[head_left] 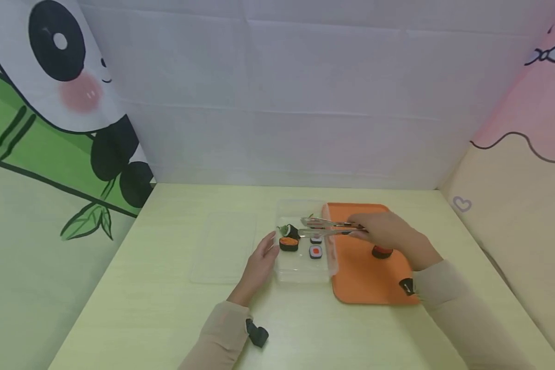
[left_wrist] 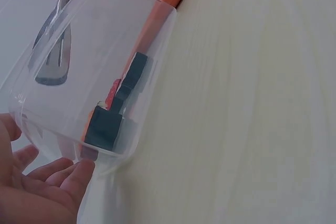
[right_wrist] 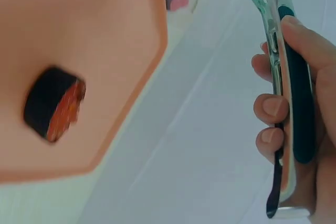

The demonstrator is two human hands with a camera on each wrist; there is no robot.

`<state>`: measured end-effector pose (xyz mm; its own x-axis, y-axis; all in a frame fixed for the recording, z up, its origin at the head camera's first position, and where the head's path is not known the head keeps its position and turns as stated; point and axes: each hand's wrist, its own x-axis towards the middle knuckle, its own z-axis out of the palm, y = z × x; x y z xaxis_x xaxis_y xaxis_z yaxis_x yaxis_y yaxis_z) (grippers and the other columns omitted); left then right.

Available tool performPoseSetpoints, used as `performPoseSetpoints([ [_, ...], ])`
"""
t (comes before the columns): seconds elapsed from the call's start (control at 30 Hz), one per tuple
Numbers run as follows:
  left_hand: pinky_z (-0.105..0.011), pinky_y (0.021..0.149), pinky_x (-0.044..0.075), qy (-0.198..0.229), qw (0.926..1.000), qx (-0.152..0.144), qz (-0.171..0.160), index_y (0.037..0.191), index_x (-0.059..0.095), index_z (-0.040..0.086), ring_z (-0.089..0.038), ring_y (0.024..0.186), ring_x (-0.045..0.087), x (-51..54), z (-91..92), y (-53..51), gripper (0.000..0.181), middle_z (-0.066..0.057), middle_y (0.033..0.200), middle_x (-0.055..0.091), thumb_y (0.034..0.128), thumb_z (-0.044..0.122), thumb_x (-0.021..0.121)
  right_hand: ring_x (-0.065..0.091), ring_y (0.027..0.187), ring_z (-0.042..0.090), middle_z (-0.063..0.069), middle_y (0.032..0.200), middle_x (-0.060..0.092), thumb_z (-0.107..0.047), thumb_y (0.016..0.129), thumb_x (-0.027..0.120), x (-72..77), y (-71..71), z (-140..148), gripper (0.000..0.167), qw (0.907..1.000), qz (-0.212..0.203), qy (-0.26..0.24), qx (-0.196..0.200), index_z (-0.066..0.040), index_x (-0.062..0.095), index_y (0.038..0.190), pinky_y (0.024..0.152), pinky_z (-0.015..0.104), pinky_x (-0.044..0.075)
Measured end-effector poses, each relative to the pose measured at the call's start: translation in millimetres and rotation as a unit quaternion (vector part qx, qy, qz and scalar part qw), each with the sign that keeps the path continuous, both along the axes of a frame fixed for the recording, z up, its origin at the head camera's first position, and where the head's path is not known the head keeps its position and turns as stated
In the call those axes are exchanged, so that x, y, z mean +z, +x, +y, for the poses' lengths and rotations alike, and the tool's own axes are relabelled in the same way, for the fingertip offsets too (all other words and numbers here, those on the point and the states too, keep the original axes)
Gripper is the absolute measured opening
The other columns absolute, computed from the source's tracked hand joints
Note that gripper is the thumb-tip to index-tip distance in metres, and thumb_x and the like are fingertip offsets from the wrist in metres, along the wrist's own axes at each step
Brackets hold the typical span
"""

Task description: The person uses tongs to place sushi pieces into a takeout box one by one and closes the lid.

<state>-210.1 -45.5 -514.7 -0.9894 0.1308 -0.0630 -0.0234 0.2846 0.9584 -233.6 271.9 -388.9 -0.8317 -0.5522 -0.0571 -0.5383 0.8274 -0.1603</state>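
A clear box (head_left: 300, 275) holds a dark roll with green (head_left: 290, 231), an orange-topped piece (head_left: 289, 244) and white-rimmed rolls (head_left: 315, 252). The left hand (head_left: 259, 264) touches its left wall; the left wrist view shows this hand (left_wrist: 50, 184) with fingers loosely extended against the clear plastic (left_wrist: 110, 30). Metal tongs (head_left: 333, 231) are gripped in the right hand (head_left: 388, 231), their tips over the box's upper part. Whether the tips hold a piece, I cannot tell. In the right wrist view, fingers and thumb of the right hand (right_wrist: 315, 77) wrap the dark-sided handle (right_wrist: 300, 108).
An orange tray (head_left: 365, 288) lies right of the box, its left edge against or beneath the box's side. A red-topped dark piece (head_left: 382, 252) sits on it, also visible in the right wrist view (right_wrist: 50, 103). A clear flat lid (head_left: 224, 246) lies left of the box.
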Motion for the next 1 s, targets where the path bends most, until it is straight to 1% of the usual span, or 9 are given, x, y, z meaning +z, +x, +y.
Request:
performPoseSetpoints([
  [0.1, -0.053, 0.106, 0.035, -0.001, 1.0, 0.001, 0.002, 0.152, 0.035, 0.02, -0.035, 0.133, 0.042, -0.8, -0.8, -0.7, 0.05, -0.017, 0.15, 0.039, 0.1043, 0.031, 0.046, 0.051, 0.062, 0.006, -0.009, 0.086, 0.061, -0.029, 0.096, 0.064, 4.8, 3.7, 22, 0.026, 0.9999, 0.016, 0.001, -0.005, -0.013, 0.062, 0.117, 0.058, 0.033, 0.047],
  [0.2, -0.053, 0.106, 0.035, 0.002, 1.0, -0.001, 0.005, 0.152, 0.035, 0.02, -0.035, 0.132, 0.042, -1.6, -1.1, -1.4, 0.05, -0.018, 0.15, 0.039, 0.1043, 0.032, 0.046, 0.054, 0.064, 0.007, -0.008, 0.087, 0.062, -0.028, 0.096, 0.064, 6.4, 9.1, 43, 0.024, 0.9996, 0.024, -0.006, -0.014, -0.014, 0.061, 0.115, 0.059, 0.036, 0.049],
  [0.33, -0.053, 0.106, 0.036, 0.003, 0.9999, -0.006, 0.009, 0.152, 0.035, 0.019, -0.036, 0.133, 0.042, -3.0, -0.8, -1.7, 0.05, -0.019, 0.149, 0.039, 0.1043, 0.031, 0.046, 0.061, 0.074, 0.013, -0.006, 0.093, 0.066, -0.028, 0.096, 0.064, 6.9, 19.9, 71, 0.026, 0.9988, 0.027, -0.015, -0.038, -0.012, 0.062, 0.115, 0.066, 0.043, 0.051],
  [0.4, -0.053, 0.106, 0.036, 0.003, 0.9999, -0.006, 0.008, 0.152, 0.035, 0.019, -0.036, 0.133, 0.041, -3.9, -0.6, -1.9, 0.05, -0.019, 0.149, 0.039, 0.1044, 0.031, 0.046, 0.063, 0.078, 0.014, -0.006, 0.094, 0.067, -0.029, 0.095, 0.065, 6.4, 25.1, 84, 0.027, 0.9981, 0.032, -0.015, -0.05, -0.011, 0.064, 0.115, 0.068, 0.043, 0.052],
  [0.47, -0.053, 0.106, 0.035, 0.002, 1.0, -0.004, 0.007, 0.152, 0.035, 0.019, -0.036, 0.134, 0.04, -3.7, -0.2, -1.8, 0.05, -0.018, 0.15, 0.039, 0.1043, 0.032, 0.047, 0.062, 0.076, 0.013, -0.006, 0.093, 0.067, -0.03, 0.095, 0.065, 6.5, 29.4, 95, 0.028, 0.9976, 0.032, -0.015, -0.059, -0.01, 0.064, 0.115, 0.067, 0.042, 0.052],
  [0.6, -0.053, 0.106, 0.035, 0.005, 1.0, 0.001, 0.004, 0.152, 0.035, 0.019, -0.036, 0.133, 0.041, -1.9, -0.4, -0.8, 0.05, -0.018, 0.149, 0.039, 0.1042, 0.031, 0.047, 0.058, 0.075, 0.01, -0.007, 0.092, 0.066, -0.03, 0.094, 0.067, 6.6, 37.4, 112, 0.028, 0.9967, 0.019, -0.022, -0.076, -0.01, 0.065, 0.114, 0.066, 0.038, 0.05],
  [0.77, -0.053, 0.106, 0.035, 0.004, 1.0, 0.0, -0.002, 0.152, 0.036, 0.02, -0.035, 0.133, 0.041, -1.8, 0.2, -0.9, 0.051, -0.017, 0.15, 0.039, 0.1039, 0.033, 0.047, 0.058, 0.077, 0.011, -0.006, 0.094, 0.066, -0.031, 0.093, 0.068, 6.2, 47.8, 127, 0.031, 0.9951, -0.004, -0.016, -0.098, -0.009, 0.064, 0.115, 0.068, 0.039, 0.049],
  [0.9, -0.053, 0.106, 0.035, -0.001, 1.0, 0.001, -0.001, 0.151, 0.036, 0.02, -0.036, 0.134, 0.041, -2.1, 0.5, -0.6, 0.05, -0.017, 0.149, 0.039, 0.1041, 0.032, 0.047, 0.061, 0.078, 0.013, -0.004, 0.096, 0.067, -0.033, 0.092, 0.068, 2.1, 53.8, 136, 0.034, 0.994, -0.014, -0.007, -0.109, -0.009, 0.064, 0.116, 0.066, 0.041, 0.05],
  [1.0, -0.054, 0.107, 0.034, -0.003, 1.0, 0.004, -0.002, 0.151, 0.036, 0.02, -0.036, 0.133, 0.041, -2.3, 0.6, -0.5, 0.05, -0.017, 0.149, 0.04, 0.1041, 0.032, 0.046, 0.059, 0.075, 0.01, -0.005, 0.094, 0.066, -0.035, 0.092, 0.068, -4.1, 57.3, 144, 0.035, 0.9933, -0.021, -0.001, -0.113, -0.01, 0.063, 0.116, 0.064, 0.039, 0.048],
])
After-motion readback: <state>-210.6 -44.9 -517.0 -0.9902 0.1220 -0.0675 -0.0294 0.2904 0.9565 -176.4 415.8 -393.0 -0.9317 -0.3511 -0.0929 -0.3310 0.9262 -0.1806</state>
